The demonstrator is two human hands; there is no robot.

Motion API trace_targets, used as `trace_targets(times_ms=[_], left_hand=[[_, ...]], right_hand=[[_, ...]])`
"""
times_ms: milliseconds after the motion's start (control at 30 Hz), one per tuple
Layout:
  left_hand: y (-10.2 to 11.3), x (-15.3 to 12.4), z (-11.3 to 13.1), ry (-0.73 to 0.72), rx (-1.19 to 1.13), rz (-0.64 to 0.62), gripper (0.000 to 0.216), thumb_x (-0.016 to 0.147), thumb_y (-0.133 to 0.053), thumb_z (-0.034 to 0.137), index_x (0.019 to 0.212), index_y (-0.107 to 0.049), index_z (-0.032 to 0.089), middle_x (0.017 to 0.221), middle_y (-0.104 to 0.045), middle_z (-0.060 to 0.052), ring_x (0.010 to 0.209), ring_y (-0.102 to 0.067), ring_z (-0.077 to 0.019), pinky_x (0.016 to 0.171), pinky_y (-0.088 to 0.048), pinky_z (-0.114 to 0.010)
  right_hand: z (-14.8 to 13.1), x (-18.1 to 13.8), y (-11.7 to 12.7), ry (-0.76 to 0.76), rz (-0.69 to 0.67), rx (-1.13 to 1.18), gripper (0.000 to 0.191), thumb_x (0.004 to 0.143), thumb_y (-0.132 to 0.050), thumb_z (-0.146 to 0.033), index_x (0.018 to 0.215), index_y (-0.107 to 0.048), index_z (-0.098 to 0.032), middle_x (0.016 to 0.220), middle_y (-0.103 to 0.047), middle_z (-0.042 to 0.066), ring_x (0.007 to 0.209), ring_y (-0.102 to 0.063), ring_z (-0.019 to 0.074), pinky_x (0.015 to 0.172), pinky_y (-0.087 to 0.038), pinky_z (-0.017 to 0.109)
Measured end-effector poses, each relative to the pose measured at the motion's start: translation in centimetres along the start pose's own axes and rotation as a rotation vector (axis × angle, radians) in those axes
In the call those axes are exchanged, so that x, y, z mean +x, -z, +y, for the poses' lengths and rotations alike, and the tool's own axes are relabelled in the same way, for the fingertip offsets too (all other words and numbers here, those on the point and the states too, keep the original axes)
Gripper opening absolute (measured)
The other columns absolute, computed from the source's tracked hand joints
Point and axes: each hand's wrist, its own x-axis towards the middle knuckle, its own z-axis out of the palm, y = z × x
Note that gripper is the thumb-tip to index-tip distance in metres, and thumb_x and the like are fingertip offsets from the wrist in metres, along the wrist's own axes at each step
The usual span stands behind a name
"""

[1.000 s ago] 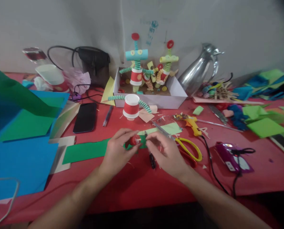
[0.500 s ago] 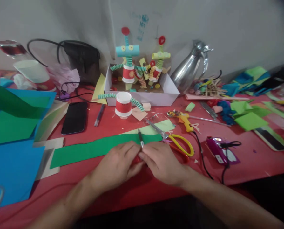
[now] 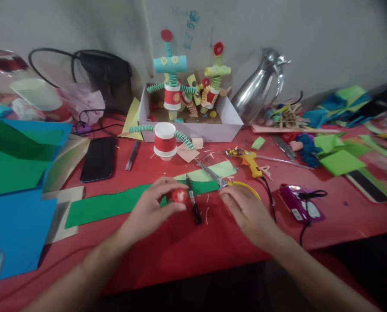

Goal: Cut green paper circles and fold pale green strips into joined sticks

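My left hand (image 3: 153, 203) pinches a small red bottle cap (image 3: 179, 195) just above a long green paper strip (image 3: 115, 203). A black pen (image 3: 193, 203) lies on the red table (image 3: 196, 247) right beside the cap. To the right, my right hand (image 3: 245, 210) hovers with its fingers loosely spread and holds nothing; it covers part of the yellow-handled scissors (image 3: 219, 180). A red and white paper cup with green spiral arms (image 3: 165, 140) stands behind.
A white box (image 3: 226, 125) of paper-cup figures stands at the back, with a metal jug (image 3: 258, 86) beside it. A black phone (image 3: 98, 158), blue and green sheets (image 3: 18, 173), a yellow glue gun (image 3: 250, 160) and a purple device with a cable (image 3: 300, 203) lie around.
My hands were pressed together over the cap and pen. Now they have parted: the pen lies on the table, my right hand has moved right, and the left still holds the cap.
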Motion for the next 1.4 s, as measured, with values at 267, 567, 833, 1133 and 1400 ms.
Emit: trace_targets(times_ms=[267, 567, 833, 1133, 1400], left_hand=[[-0.4, 0.7, -0.6, 0.312, -0.932, 0.117, 0.023, 0.076, -0.077, 0.018, 0.098, -0.073, 0.019, 0.107, -0.071, -0.006, 0.107, -0.067, -0.0235, 0.099, -0.052, -0.036], [0.0, 1.0, -1.1, 0.411, -1.019, 0.248, 0.017, 0.077, -0.073, 0.009, 0.093, -0.073, 0.015, 0.1, -0.072, -0.006, 0.092, -0.07, -0.0153, 0.089, -0.055, -0.025], [0.1, 1.2, -0.9, 0.404, -1.055, 0.284, 0.02, 0.075, -0.073, 0.005, 0.092, -0.073, 0.016, 0.101, -0.072, -0.004, 0.094, -0.07, -0.0146, 0.09, -0.056, -0.022], [0.1, 1.1, -0.8, 0.36, -1.049, 0.296, 0.026, 0.074, -0.073, 0.004, 0.095, -0.074, 0.018, 0.103, -0.073, -0.004, 0.098, -0.069, -0.0153, 0.094, -0.054, -0.026], [0.3, 1.1, -0.9, 0.314, -1.09, 0.261, 0.03, 0.071, -0.076, 0.006, 0.099, -0.075, 0.017, 0.105, -0.072, -0.004, 0.098, -0.066, -0.0141, 0.09, -0.055, -0.023]], right_hand=[[6.2, -1.8, 1.1, -0.013, -0.1, -0.261, 0.048, 0.094, -0.047, -0.024, 0.143, -0.044, -0.022, 0.131, -0.059, 0.015, 0.12, -0.06, 0.0326, 0.098, -0.052, 0.054], [4.3, -2.0, 2.7, -0.12, 0.028, -0.192, 0.063, 0.083, -0.065, -0.037, 0.142, -0.047, -0.026, 0.119, -0.07, 0.012, 0.105, -0.071, 0.0326, 0.081, -0.062, 0.046], [1.7, -2.7, 2.0, 0.028, 0.113, -0.239, 0.066, 0.077, -0.07, -0.052, 0.135, -0.049, -0.027, 0.128, -0.064, 0.013, 0.112, -0.066, 0.0363, 0.081, -0.062, 0.049], [0.5, -4.3, 2.9, -0.004, 0.067, 0.018, 0.053, 0.083, -0.069, -0.043, 0.133, -0.056, -0.028, 0.121, -0.069, 0.011, 0.107, -0.069, 0.0306, 0.082, -0.062, 0.04], [-2.6, -5.1, 1.1, -0.153, -0.165, 0.23, 0.044, 0.086, -0.066, -0.042, 0.127, -0.062, -0.027, 0.092, -0.077, 0.003, 0.076, -0.075, 0.0227, 0.065, -0.064, 0.03]])
